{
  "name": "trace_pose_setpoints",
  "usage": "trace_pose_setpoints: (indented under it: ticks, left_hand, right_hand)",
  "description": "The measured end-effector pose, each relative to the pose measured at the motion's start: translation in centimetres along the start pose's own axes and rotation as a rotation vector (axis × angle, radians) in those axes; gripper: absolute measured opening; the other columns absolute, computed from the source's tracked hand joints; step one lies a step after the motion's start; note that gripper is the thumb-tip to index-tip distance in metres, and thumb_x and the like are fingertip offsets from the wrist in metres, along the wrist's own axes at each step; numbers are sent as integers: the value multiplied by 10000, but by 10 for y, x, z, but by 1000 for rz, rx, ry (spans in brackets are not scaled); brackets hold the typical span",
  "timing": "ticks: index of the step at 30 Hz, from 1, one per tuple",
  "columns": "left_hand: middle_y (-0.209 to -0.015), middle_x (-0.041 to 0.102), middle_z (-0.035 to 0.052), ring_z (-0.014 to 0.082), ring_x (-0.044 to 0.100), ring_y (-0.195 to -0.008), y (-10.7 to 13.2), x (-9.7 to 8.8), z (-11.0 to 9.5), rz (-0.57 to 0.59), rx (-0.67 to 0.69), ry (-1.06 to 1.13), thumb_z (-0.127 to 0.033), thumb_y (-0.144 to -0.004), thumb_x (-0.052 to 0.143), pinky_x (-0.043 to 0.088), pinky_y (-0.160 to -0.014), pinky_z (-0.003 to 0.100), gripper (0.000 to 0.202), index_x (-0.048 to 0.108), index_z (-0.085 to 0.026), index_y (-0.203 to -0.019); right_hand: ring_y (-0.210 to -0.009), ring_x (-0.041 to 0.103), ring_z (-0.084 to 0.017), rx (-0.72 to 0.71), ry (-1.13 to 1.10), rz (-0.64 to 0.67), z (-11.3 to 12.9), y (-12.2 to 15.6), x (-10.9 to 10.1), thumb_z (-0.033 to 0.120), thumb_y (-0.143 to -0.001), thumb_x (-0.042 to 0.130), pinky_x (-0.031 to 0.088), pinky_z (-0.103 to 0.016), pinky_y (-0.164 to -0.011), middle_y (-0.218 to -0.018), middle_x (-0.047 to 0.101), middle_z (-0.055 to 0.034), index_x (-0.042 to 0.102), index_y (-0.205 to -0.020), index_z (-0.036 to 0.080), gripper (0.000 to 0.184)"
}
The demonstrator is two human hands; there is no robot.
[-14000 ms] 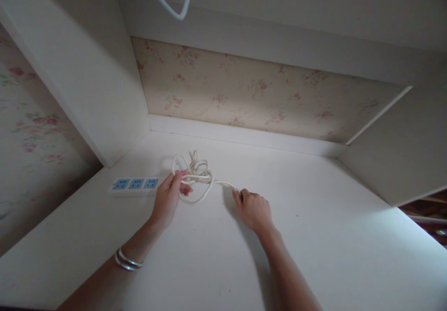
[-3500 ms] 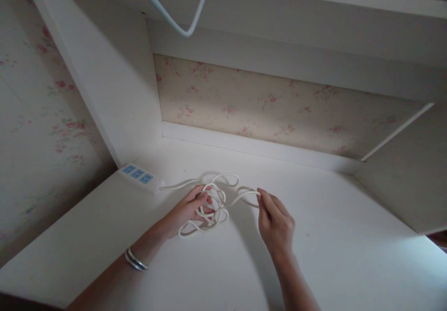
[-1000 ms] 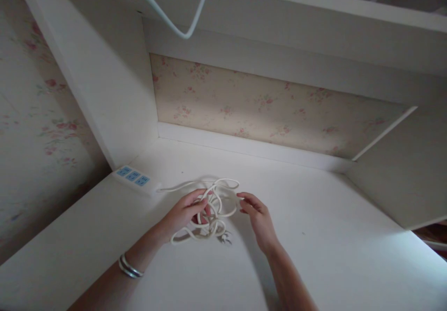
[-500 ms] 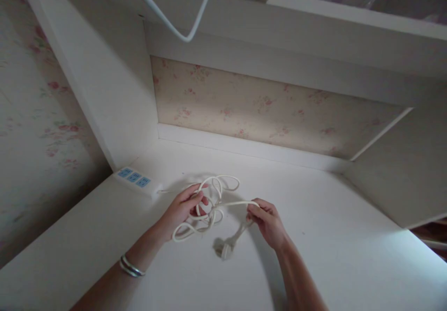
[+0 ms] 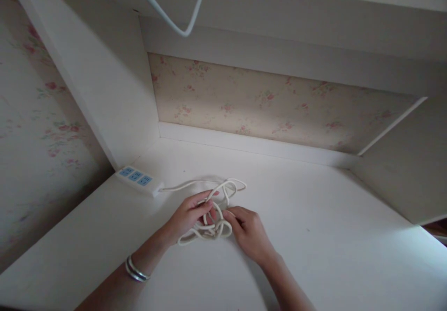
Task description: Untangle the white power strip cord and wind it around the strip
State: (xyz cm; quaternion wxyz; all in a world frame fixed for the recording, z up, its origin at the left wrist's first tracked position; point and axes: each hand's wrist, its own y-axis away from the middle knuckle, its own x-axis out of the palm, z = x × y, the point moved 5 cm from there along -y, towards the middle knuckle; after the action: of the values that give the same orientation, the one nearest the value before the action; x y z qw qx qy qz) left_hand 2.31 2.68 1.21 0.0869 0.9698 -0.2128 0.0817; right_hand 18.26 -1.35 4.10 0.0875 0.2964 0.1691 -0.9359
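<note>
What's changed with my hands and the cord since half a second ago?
Your right hand moved left, in against the cord loops; the plug that dangled beneath it is out of sight. Your left hand still holds the loops, and the strip stayed put.

Left hand (image 5: 190, 215) holds tangled white cord (image 5: 220, 227); right hand (image 5: 250, 234) pinches it at the tangle's right side. Cord runs to power strip (image 5: 138, 180), left on tabletop (image 5: 314, 269).

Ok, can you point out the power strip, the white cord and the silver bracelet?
Power strip (image 5: 135, 176): head view, on its middle blue socket.
White cord (image 5: 220, 224): head view, on its tangled loops.
Silver bracelet (image 5: 135, 273): head view, on its camera-facing side.
</note>
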Motion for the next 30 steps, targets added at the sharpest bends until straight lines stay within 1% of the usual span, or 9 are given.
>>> trace_pose_setpoints:
  ticks: [5,8,11,14,17,22,25,27,30]
  left_hand:
    - [-865,679,34,126,616,-537,0,-15,-2,-175,-33,157,-390,-752,714,508,-486,243,554,553,-207,-1250]
    - [-936,687,43,132,631,-545,0,-21,-6,-227,-14,277,-340,-762,709,533,-487,266,527,546,-229,-1251]
    - [-966,695,36,139,654,-588,1,-25,-11,-263,22,391,-283,-798,673,562,-542,292,498,526,-258,-1273]
    - [-921,702,30,138,670,-637,2,-28,-15,-293,56,454,-237,-821,647,571,-591,281,473,526,-251,-1277]
    - [-875,699,25,135,672,-642,2,-29,-17,-292,70,461,-235,-835,632,570,-598,271,467,518,-249,-1288]
    - [-940,687,35,162,679,-647,0,-31,-12,-280,40,358,-290,-819,651,570,-575,306,481,522,-265,-1282]
    - [-948,680,33,142,651,-601,-3,-31,-6,-250,26,232,-356,-789,682,541,-522,269,490,561,-265,-1255]
    - [-872,683,27,110,610,-557,-3,-30,-4,-241,37,126,-394,-773,695,512,-511,227,489,603,-234,-1226]
    - [-721,662,9,97,572,-531,-3,-23,-3,-189,48,-18,-424,-769,690,476,-507,194,493,637,-197,-1203]
  right_hand:
    - [-951,587,-210,169,-328,24,-17,-2,-7,473,-909,512,430,-300,-825,-1037,670,-46,677,-1067,234,331]
    - [-1072,550,-228,221,-450,20,-32,-3,-14,494,-918,486,383,-350,-948,-1127,647,-48,651,-1130,235,374]
    - [-1150,506,-229,195,-496,106,-43,-4,-8,493,-906,512,348,-365,-997,-1227,601,-48,609,-1194,241,395]
    - [-1038,550,-214,120,-432,211,-48,-4,7,495,-866,578,406,-346,-920,-1126,634,-51,609,-1157,224,398]
    - [-922,567,-192,84,-364,191,-50,-6,15,523,-906,496,427,-318,-857,-964,656,-42,643,-986,191,372]
    - [-698,581,-151,213,-566,-129,-51,-10,-6,597,-889,472,471,-291,-734,-702,588,0,591,-852,186,429]
    - [-431,467,-92,314,-785,-282,-51,-8,-19,611,-862,507,450,-243,-503,-565,423,78,564,-907,202,416]
    - [-352,395,-74,342,-779,-266,-47,-6,-20,598,-845,541,361,-212,-382,-542,361,92,581,-913,198,408]
    - [-368,419,-86,338,-553,-168,-40,-4,-14,584,-837,554,317,-204,-361,-511,409,69,649,-922,171,433]
